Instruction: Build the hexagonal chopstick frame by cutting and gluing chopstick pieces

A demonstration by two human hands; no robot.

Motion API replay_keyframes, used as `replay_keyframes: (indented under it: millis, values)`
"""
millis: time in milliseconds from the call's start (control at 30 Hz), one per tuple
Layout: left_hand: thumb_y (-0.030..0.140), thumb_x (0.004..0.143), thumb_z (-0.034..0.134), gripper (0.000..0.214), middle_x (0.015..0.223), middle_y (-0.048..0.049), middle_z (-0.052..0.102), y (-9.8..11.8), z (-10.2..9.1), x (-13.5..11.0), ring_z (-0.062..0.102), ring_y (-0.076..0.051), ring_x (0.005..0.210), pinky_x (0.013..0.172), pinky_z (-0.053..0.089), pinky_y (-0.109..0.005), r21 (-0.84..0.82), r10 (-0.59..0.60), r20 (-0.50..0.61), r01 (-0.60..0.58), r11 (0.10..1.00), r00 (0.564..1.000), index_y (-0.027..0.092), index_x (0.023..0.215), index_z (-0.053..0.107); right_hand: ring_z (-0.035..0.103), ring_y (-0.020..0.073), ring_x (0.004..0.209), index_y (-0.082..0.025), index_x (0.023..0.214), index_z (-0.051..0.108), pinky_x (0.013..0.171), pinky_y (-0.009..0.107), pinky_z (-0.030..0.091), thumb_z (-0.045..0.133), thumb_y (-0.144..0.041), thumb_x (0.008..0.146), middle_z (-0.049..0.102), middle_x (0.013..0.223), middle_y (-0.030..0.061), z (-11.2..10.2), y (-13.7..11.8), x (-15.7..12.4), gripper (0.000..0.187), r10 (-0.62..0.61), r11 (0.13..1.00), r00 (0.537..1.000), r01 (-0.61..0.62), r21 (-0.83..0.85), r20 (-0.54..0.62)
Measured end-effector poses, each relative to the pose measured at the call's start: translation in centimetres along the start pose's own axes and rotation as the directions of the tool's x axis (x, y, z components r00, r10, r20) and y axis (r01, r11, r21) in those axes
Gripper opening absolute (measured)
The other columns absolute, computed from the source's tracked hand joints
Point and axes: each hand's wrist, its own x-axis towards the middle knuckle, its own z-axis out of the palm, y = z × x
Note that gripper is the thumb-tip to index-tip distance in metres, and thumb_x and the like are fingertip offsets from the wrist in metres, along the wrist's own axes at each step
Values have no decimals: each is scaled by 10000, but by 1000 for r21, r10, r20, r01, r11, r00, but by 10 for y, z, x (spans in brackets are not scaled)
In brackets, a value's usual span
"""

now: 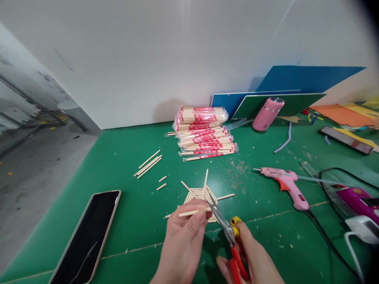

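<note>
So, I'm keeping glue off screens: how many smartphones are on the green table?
2: the black-screened smartphone lies at the near left, left of the left hand; the other smartphone lies toward the back right, by yellow paper.

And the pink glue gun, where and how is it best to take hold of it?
Probably by the handle, coming from the near side: the glue gun lies on its side, with the handle slanting toward the viewer and the metal nozzle pointing left, away.

The left hand and right hand are bare, with slender fingers and rounded thumbs, uncovered to the view's lower edge.
</note>
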Motion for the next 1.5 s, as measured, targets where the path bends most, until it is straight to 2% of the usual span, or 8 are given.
replay_keyframes:
  millis: [67,200,467,667,933,1200,1367,1500]
  values:
    - [204,607,695,40,749,-29,621,2,-1,0,569,-128,725,688,479,-229,-27,-59,5,59,998,998,178,612,666,549,131,524,-197,933,407,483,205,415,556,-338,623,593,663,6,-4,0,2,372,-37,997,999,36,-71,-12]
    - [213,618,686,66,778,-36,614,2,-1,0,568,-126,704,677,479,-233,-55,-134,-8,133,990,991,154,632,661,561,143,540,-189,954,387,505,222,435,524,-354,660,589,677,15,-14,1,6,364,-79,981,995,88,-173,57]
    - [207,621,687,69,759,-27,622,1,-3,0,571,-125,706,686,478,-244,-106,-166,-4,164,981,986,155,646,650,539,145,539,-188,979,355,476,228,414,518,-373,670,577,688,23,-21,0,8,395,-95,951,993,113,-289,75]
    - [219,588,708,104,730,-31,616,2,-3,1,566,-135,698,664,474,-246,-90,-187,-41,183,979,981,146,625,644,566,161,600,-187,961,371,535,249,450,537,-367,649,586,728,40,-25,-3,9,397,-76,947,993,100,-304,90]
    - [236,613,692,104,765,-20,608,1,-6,3,553,-119,699,653,460,-215,-78,-201,43,204,976,979,147,626,639,557,168,591,-189,860,374,528,283,454,535,-376,652,569,722,49,-29,-2,9,323,-156,887,985,171,-428,70]
    - [176,651,662,22,736,-5,608,0,-7,2,556,-94,690,677,457,-192,-64,-163,69,168,984,984,165,645,643,589,176,640,-156,1022,331,566,261,463,498,-373,686,601,755,65,-22,3,8,433,-82,953,986,120,-279,145]
    - [182,629,687,36,761,-6,617,-7,-9,3,565,-103,738,713,462,-199,-50,-97,16,98,994,995,185,652,659,601,170,637,-183,956,376,570,249,456,481,-366,691,612,778,63,-17,2,5,338,25,989,986,0,-148,167]
    - [172,619,697,53,781,-5,630,-8,-10,2,576,-106,751,714,471,-201,-35,-59,-11,59,998,998,197,655,666,592,156,614,-191,919,399,537,223,431,492,-329,679,592,737,43,-15,1,5,292,45,996,985,-32,-78,169]
